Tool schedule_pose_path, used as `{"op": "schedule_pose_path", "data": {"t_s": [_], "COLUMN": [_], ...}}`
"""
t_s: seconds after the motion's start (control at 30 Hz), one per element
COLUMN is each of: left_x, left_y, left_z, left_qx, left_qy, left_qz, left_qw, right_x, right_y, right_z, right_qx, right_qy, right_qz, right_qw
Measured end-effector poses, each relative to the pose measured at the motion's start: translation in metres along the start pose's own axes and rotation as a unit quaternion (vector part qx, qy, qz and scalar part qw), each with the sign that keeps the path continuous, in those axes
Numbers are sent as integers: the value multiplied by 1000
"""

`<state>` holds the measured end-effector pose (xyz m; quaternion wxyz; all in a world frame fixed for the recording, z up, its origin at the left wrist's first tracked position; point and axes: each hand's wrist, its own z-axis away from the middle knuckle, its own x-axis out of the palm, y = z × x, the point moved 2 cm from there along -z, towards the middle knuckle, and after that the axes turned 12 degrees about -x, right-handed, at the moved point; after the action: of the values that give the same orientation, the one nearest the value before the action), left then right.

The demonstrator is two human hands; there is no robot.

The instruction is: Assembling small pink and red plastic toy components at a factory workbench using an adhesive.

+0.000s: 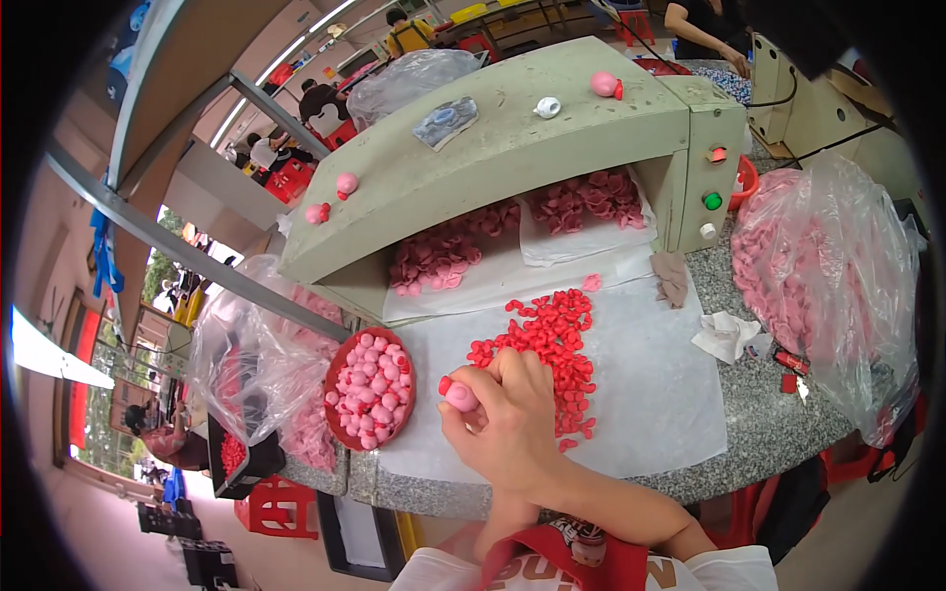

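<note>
My right hand (507,419) is closed over the white sheet, its thumb and fingers gripping a small pink ball-shaped piece (460,397) with a red end. Below it, part of my left forearm (506,520) shows; the left hand is hidden behind the right hand and wrist. Just left of my grip stands a round red basket (329,406) full of similar pink-and-red balls (374,379). Many small red pieces (562,340) lie loose in a pile on the white sheet (660,394), beyond and right of my hand.
A pale green oven-like machine (493,128) fills the far side, with thin pink pieces (434,261) in its opening. Plastic bags of pink pieces flank it left (251,345) and right (828,286). A metal frame (207,251) slants across the left.
</note>
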<state>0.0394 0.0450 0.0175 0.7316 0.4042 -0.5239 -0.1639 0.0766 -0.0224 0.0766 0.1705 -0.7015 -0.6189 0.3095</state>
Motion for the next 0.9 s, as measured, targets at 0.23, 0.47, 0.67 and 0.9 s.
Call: {"op": "schedule_pose_path", "data": {"t_s": [0.23,0.47,0.67,0.9], "left_x": [-2,-2,3,17], "left_y": [3,12,7,-26], "left_z": [-11,-14,-9,10], "left_qx": [9,33,38,34], "left_qy": [-12,-20,-23,0], "left_qz": [6,15,35,163], "left_qw": [1000,999,998,986], "right_x": [9,7,-1,-36], "right_y": [3,5,9,26], "right_z": [-5,-4,0,15], "right_qx": [2,9,7,130], "right_qy": [-6,-13,-8,-93], "right_qz": [17,9,17,-287], "right_qw": [1000,1000,1000,944]}}
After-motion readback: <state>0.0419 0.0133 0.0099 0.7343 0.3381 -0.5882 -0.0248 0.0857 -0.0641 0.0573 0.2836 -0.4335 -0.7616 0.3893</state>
